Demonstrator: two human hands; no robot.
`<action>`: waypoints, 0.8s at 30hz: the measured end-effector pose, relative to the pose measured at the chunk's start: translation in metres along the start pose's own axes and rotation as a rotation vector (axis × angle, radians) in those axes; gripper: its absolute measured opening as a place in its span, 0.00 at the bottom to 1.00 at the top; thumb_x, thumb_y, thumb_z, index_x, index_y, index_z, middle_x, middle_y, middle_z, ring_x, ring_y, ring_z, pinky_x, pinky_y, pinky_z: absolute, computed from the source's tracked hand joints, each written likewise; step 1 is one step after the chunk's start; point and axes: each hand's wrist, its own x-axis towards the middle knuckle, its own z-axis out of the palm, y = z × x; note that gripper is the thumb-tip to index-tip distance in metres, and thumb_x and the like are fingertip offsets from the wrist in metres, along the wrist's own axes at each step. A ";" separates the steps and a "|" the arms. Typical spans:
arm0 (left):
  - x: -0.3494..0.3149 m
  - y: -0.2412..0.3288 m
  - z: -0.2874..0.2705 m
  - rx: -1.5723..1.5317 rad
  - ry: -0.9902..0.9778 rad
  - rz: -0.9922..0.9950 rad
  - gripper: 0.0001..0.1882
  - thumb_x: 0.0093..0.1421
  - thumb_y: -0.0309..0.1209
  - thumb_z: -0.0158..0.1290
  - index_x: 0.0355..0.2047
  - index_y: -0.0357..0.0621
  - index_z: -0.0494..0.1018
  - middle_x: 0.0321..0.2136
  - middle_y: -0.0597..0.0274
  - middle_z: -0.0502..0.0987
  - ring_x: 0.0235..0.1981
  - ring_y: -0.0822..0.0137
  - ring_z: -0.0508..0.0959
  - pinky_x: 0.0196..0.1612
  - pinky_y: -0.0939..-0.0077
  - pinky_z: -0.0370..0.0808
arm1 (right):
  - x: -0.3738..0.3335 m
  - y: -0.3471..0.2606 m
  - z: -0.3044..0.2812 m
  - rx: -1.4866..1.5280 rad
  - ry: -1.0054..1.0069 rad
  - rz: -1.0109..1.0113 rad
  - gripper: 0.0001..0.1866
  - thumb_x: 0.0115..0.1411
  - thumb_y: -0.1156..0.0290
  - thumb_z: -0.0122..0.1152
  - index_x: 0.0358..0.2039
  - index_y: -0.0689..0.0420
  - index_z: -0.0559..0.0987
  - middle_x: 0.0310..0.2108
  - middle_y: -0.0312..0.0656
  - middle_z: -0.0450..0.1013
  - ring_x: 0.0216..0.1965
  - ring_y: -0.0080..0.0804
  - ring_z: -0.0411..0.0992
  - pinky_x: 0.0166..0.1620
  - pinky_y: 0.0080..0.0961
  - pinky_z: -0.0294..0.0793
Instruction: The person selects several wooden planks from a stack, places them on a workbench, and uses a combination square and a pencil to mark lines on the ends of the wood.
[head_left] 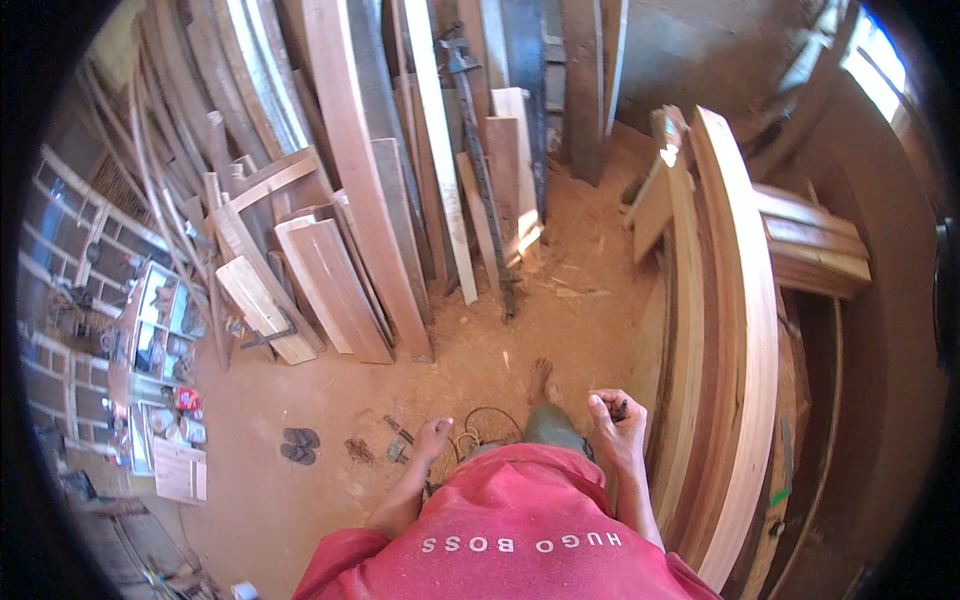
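My right hand (622, 428) is closed around a short dark pen-like stick (622, 408), with the thumb on top. Its exact kind is too small to tell. Just right of that hand runs a stack of long planed timber boards (750, 330). On the other side of my body, my left hand (433, 440) hangs in a loose fist, and nothing shows in it. Below it on the floor are small dark tools (398, 440), partly hard to make out, and a looped cord (487, 412) beside my leg.
Many planks (370, 200) lean against the far wall, with a bar clamp (480, 150) among them. Short boards (815, 240) jut out beyond the right stack. A pair of dark slippers (300, 445) lies left on the dusty floor. Cluttered shelves (150, 330) stand at the far left.
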 end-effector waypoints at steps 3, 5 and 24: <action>0.019 0.010 -0.010 0.038 -0.008 0.030 0.25 0.67 0.51 0.52 0.43 0.40 0.81 0.34 0.48 0.83 0.37 0.55 0.82 0.43 0.62 0.76 | 0.066 -0.004 0.017 0.138 -0.039 0.039 0.09 0.64 0.68 0.68 0.33 0.62 0.82 0.25 0.26 0.72 0.26 0.12 0.66 0.29 0.14 0.65; 0.036 0.027 -0.027 0.087 -0.095 -0.122 0.24 0.66 0.50 0.51 0.40 0.40 0.81 0.33 0.47 0.82 0.36 0.54 0.81 0.41 0.60 0.75 | 0.122 -0.013 0.031 0.123 -0.054 -0.003 0.09 0.64 0.68 0.68 0.34 0.62 0.82 0.25 0.26 0.72 0.25 0.11 0.65 0.29 0.14 0.65; 0.405 0.331 -0.326 -0.158 0.680 0.366 0.66 0.45 0.57 0.72 0.73 0.46 0.44 0.70 0.39 0.53 0.72 0.47 0.55 0.71 0.48 0.56 | 0.301 -0.035 0.036 0.083 0.307 -0.184 0.08 0.66 0.69 0.65 0.33 0.62 0.81 0.25 0.27 0.71 0.27 0.13 0.64 0.29 0.16 0.62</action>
